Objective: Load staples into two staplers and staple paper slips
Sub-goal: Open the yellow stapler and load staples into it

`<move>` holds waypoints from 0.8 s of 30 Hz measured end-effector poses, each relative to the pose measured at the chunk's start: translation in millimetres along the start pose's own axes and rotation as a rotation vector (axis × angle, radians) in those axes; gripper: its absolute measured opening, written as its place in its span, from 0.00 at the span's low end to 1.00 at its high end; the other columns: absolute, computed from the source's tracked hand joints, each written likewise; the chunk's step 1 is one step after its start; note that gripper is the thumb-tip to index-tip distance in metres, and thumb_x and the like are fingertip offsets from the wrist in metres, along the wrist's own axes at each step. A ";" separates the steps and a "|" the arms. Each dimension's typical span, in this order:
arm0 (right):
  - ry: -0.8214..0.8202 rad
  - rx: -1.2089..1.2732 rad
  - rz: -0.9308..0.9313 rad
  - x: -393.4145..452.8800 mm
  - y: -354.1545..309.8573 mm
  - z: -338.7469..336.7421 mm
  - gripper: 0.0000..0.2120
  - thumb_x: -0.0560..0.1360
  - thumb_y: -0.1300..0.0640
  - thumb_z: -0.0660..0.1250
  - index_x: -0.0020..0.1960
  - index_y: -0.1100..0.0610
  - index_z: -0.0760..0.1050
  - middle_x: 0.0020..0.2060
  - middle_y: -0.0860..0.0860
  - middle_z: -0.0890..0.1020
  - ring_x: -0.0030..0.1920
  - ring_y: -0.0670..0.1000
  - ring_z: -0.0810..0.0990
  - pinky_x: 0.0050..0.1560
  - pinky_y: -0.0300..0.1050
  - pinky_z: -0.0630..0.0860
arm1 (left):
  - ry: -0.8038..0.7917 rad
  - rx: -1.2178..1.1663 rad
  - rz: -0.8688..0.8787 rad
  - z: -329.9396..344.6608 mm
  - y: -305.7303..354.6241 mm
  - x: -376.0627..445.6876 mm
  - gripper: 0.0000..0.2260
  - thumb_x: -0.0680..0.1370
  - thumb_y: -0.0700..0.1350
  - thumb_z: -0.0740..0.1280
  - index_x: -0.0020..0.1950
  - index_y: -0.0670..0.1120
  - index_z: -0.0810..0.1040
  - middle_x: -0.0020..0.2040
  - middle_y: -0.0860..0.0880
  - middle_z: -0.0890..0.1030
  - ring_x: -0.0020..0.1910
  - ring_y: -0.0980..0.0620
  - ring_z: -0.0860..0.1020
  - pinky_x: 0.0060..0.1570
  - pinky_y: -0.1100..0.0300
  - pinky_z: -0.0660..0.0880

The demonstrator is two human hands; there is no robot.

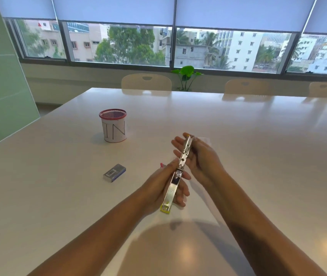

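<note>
Both hands hold one opened stapler (178, 172) above the white desk (258, 156).

The stapler is swung out flat into a long metal strip, running from a yellow end near the person to its far tip. The left hand (164, 188) makes its grip on the near half, fingers curled round the strip from beneath. The right hand (196, 156) cradles the far half, fingers wrapped behind it and thumb side toward the camera. A small staple box (114, 173) lies on the desk well to the left of the hands, and a red-rimmed mesh cup (113, 125) marked "IN" stands farther back. A white paper slip (205, 140) shows just beyond the right hand.
</note>
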State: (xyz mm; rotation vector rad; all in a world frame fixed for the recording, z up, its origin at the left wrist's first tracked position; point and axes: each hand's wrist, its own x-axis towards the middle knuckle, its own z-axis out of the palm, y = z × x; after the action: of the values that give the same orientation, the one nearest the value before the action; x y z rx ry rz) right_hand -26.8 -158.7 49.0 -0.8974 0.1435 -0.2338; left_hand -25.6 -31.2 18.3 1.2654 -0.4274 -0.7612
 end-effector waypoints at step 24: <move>0.035 -1.500 -0.544 -2.9 19.7 -3.3 0.16 0.79 0.50 0.57 0.67 0.45 0.69 0.54 0.46 0.78 0.45 0.47 0.77 0.42 0.41 0.69 | 0.105 -0.196 0.049 -13.7 -11.1 14.6 0.17 0.80 0.54 0.54 0.40 0.44 0.70 0.26 0.45 0.66 0.16 0.55 0.63 0.19 0.68 0.64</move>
State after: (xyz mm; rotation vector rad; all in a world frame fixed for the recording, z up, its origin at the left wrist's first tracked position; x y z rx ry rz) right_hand -27.6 -148.6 31.5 -2.4305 0.0859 -0.6796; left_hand -9.4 -33.4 2.3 1.1015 -0.2895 -0.6746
